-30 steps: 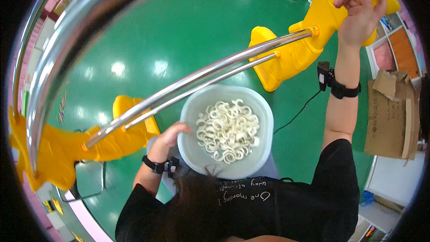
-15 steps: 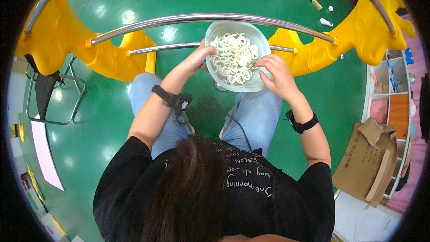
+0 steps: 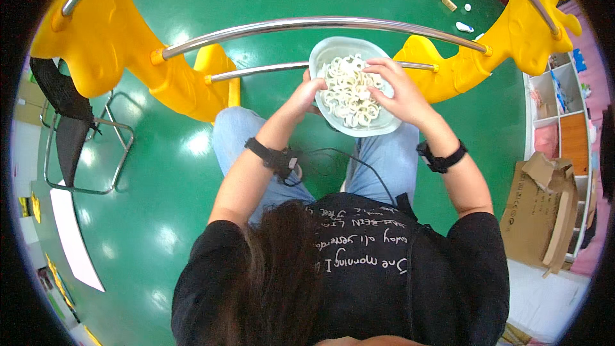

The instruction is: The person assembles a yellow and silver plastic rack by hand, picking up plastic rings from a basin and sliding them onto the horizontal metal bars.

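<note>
A pale whitish bowl [image 3: 336,46] is held up above my knees, in front of a metal bar. Many small white and pale-green rings [image 3: 349,90] lie heaped inside it. My left hand [image 3: 305,97] grips the bowl's left side, thumb over the rim and the other fingers mostly hidden beneath. From the right, my right hand [image 3: 400,93] reaches over the rim into the bowl. Its fingers are bent, with a gap between thumb and forefinger, and the fingertips are at the rings. Whether they touch a ring is too small to tell.
Curved metal bars [image 3: 320,24] run across the front between yellow plastic supports [image 3: 122,57]. A black folding chair [image 3: 70,122] stands left, a cardboard box [image 3: 535,214] and white shelf unit [image 3: 544,99] right. Bottles [image 3: 447,3] lie on the green floor at the far right.
My right hand has moved from the bowl's right edge farther in over the rings, and its fingers have spread. The bowl is tilted a little differently, still in my left hand. The view has shifted.
</note>
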Motion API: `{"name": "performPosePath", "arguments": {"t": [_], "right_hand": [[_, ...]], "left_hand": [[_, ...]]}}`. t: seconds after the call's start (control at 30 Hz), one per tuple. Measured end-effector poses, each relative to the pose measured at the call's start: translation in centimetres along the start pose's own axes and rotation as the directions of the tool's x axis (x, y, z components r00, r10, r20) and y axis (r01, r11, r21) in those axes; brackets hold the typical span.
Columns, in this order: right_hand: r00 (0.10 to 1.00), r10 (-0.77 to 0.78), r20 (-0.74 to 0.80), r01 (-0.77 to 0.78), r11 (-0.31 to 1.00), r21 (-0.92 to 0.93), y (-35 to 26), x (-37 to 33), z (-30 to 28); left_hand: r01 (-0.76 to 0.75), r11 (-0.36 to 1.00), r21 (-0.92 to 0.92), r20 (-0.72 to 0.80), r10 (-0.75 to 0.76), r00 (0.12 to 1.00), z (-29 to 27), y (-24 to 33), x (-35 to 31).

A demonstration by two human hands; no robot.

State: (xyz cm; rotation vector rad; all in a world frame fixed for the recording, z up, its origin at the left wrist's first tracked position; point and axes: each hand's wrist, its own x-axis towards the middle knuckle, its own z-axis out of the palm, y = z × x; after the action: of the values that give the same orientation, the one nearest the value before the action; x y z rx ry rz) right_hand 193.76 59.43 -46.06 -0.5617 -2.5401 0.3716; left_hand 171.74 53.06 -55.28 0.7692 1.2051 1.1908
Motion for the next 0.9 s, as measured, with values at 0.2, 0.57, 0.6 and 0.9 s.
{"name": "performPosePath", "arguments": {"t": [0.2, 0.57, 0.6, 0.9], "right_hand": [[0.924, 0.275, 0.265, -0.333, 0.921, 0.204, -0.4, -1.2, -0.7], [0.915, 0.222, 0.336, -0.240, 0.971, 0.014, -2.5, -6.7, -3.2], [0.913, 0.273, 0.304, -0.296, 0.955, 0.032, -2.8, -7.9, -3.8], [0.929, 0.368, 0.030, -0.353, 0.909, -0.223, -2.0, -12.8, -1.8]], "left_hand": [[0.053, 0.997, -0.064, 0.041, -0.050, 0.998, -3.2, -3.3, 1.4], [0.258, 0.962, 0.085, -0.210, -0.236, 0.949, -10.0, -16.5, 3.4], [0.266, 0.960, 0.087, -0.196, -0.245, 0.950, -9.5, -16.8, 3.3], [0.289, 0.950, 0.119, -0.419, -0.216, 0.882, -12.3, -24.1, 3.5]]}}
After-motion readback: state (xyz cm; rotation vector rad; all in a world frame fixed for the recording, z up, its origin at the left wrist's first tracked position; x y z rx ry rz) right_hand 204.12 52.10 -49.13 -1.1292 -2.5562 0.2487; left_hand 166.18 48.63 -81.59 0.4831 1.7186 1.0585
